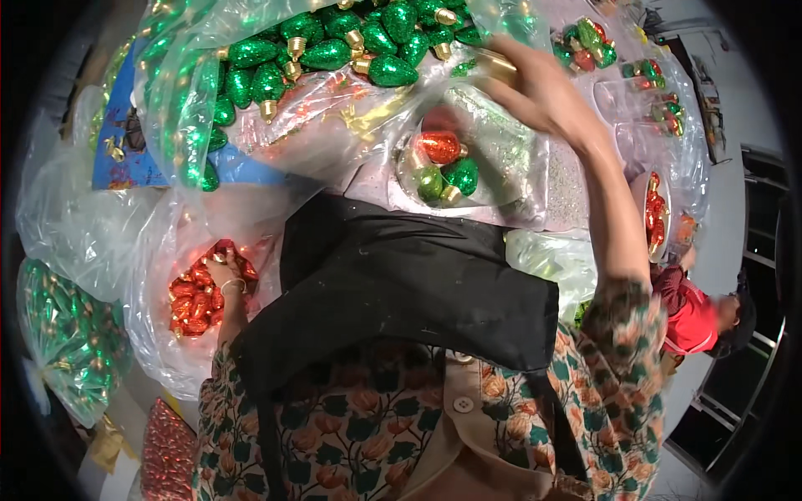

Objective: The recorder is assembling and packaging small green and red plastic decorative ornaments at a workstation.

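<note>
My left hand [224, 271] reaches into a pile of glittery red bulb-shaped ornaments [194, 311] in a clear plastic bag at the left; its fingertips are hidden among them. At the upper right, my right hand [535, 96] is blurred, its thumb and fingers apart, beside clear plastic film and a heap of green glitter bulb ornaments [393, 71]. Below and left of it, a clear pack [514, 179] on the table holds a red bulb [440, 147], a bright green bulb [461, 175] and a lighter green bulb [429, 183].
Packed mixed bulbs [589, 43] and clear trays [622, 100] stand at the right, with red bulbs [655, 213] nearer. Bags of green bulbs [75, 342] and red pieces [167, 451] lie at the lower left. A person in red [693, 311] is at the right.
</note>
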The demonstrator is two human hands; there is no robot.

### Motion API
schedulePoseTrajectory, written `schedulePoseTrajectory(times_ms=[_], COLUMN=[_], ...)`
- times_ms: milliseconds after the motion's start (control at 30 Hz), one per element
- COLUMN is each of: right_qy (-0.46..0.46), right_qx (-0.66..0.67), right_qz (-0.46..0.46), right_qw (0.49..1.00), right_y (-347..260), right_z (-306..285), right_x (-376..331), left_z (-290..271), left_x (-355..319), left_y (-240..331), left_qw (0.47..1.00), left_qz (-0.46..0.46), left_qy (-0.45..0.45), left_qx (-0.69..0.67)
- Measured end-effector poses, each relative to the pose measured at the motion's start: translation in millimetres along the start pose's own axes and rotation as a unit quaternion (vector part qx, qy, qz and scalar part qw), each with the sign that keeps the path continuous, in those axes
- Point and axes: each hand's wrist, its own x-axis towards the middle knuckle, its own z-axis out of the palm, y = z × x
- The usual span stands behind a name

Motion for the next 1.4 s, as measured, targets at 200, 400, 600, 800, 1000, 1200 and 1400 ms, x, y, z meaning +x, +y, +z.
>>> schedulePoseTrajectory(times_ms=[200, 400, 600, 800, 1000, 1200, 1400], right_qy=[-0.276, -0.283, 0.089, 0.167, 0.183, 0.177, 0.104], right_qx=[-0.203, -0.110, 0.330, 0.659, 0.630, 0.543, 0.346], right_qz=[-0.006, -0.010, 0.065, 0.126, 0.127, 0.141, 0.142], right_qw=[0.939, 0.953, 0.938, 0.722, 0.744, 0.809, 0.922], right_y=[5.1, 29.1, -5.1, 22.9, 13.2, 14.1, 7.3], right_z=[93.5, 84.6, -28.8, 16.7, 18.0, 26.0, 8.3], right_x=[101.0, 99.4, -37.3, -133.3, -148.2, -137.1, -119.7], left_z=[-79.4, -145.2, -272.3, -280.5, -252.5, -223.6, -199.4], left_x=[-54.4, -87.2, -180.6, -274.5, -310.9, -316.5, -293.7], left_y=[23.4, 39.6, 247.3, 408.6, 447.6, 460.3, 440.1], left_qw=[0.942, 0.912, 0.721, 0.500, 0.508, 0.537, 0.452], left_qz=[0.060, 0.180, 0.425, 0.809, 0.813, 0.755, 0.795], left_qy=[0.003, 0.075, 0.047, -0.075, -0.270, -0.346, -0.404], left_qx=[-0.330, -0.360, -0.545, -0.300, -0.093, 0.149, 0.018])
